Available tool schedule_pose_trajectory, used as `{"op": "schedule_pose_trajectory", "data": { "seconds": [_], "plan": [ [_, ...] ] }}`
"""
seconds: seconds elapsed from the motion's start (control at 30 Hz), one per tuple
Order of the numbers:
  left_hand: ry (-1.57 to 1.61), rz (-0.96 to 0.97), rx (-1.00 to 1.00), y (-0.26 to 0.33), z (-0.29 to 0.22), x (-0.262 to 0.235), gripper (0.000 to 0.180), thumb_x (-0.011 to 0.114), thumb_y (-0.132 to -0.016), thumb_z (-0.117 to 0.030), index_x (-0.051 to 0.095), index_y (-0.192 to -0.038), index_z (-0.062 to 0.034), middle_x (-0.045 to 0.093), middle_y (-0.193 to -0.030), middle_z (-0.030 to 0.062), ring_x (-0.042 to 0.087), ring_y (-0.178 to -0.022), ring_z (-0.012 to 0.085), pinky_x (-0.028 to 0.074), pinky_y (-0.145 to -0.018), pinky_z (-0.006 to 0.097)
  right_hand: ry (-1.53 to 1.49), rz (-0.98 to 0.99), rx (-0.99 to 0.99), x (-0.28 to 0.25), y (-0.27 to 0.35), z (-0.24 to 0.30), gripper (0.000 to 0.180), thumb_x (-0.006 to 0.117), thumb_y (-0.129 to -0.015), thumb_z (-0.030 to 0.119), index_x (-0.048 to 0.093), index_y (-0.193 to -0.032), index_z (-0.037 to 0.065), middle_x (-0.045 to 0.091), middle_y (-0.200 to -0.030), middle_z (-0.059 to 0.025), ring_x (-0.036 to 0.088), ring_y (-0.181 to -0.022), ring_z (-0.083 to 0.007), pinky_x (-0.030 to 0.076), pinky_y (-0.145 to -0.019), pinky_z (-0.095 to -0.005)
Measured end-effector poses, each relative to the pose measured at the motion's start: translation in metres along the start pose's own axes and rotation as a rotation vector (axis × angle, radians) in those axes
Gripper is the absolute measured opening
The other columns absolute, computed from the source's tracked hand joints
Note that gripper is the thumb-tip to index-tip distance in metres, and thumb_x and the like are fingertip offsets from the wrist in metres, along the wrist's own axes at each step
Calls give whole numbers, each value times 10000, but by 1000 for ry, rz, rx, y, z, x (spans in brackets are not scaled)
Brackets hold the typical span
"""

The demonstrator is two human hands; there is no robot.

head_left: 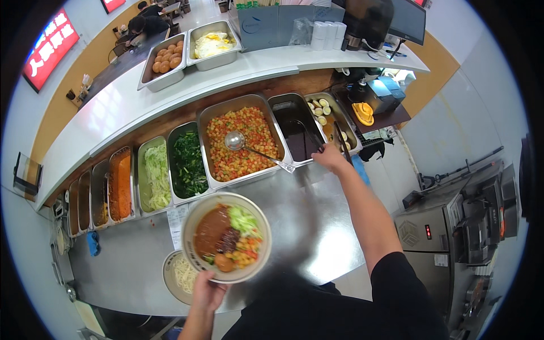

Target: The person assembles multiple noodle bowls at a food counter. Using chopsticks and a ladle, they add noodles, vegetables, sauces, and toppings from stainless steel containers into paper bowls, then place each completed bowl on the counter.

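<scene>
Left hand closed around the near rim of a wide bowl, thumb on top of the edge, holding it up above the steel counter. Inside the bowl, just beyond the fingers: brown sauce, shredded green vegetable, diced red and yellow pieces and one round brown ball. Directly left of this hand and lower, partly under the bowl, a smaller bowl of pale noodles standing on the counter. Right hand stretched far forward and to the right, well apart from the bowl, fingers curled at the near edge of the tray of halved eggs in dark broth, seemingly on the handle of dark tongs; grip too small to tell for sure. Left of this hand, a tray of dark liquid, then a big tray of diced vegetables with a ladle lying in it.
</scene>
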State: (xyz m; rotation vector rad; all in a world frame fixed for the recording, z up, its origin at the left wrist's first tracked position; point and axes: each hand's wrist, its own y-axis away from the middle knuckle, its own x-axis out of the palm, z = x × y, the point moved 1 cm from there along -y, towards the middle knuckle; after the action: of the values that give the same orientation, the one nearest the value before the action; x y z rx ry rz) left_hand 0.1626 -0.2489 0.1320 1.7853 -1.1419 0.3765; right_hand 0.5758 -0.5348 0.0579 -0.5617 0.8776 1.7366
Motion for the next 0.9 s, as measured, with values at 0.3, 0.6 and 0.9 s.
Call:
{"op": "schedule_pose_trajectory", "data": {
  "seconds": [0.3, 0.6, 0.9],
  "plan": [
    [-38, 172, -196, -52, 130, 30, 601, 472, -843, -130, 260, -1384, 25, 470, -1322, 213, 532, -1181, 335, 463, -980, 488, 306, -28, -103, -61, 16, 21, 281, 542, -856, 242, 685, -907, 5, 659, -891, -237, 631, -886, -387, 500, -806, -440],
    [-88, 170, -147, -128, 161, 63, 541, 458, -837, -121, 317, -1346, -2, 505, -1276, 178, 565, -1122, 302, 497, -929, 444, -172, 31, -26, -79, 26, -3, 277, 580, -831, 242, 628, -794, -28, 620, -696, -186, 606, -667, -321, 465, -651, -414],
    [-103, 111, -147, -151, 158, 84, 536, 447, -839, -116, 325, -1345, 16, 479, -1307, 206, 538, -1158, 341, 440, -998, 493, -11, 22, -116, -76, 28, -13, 290, 578, -836, 255, 645, -832, -27, 636, -736, -214, 630, -733, -364, 487, -698, -425]
  ]
}}
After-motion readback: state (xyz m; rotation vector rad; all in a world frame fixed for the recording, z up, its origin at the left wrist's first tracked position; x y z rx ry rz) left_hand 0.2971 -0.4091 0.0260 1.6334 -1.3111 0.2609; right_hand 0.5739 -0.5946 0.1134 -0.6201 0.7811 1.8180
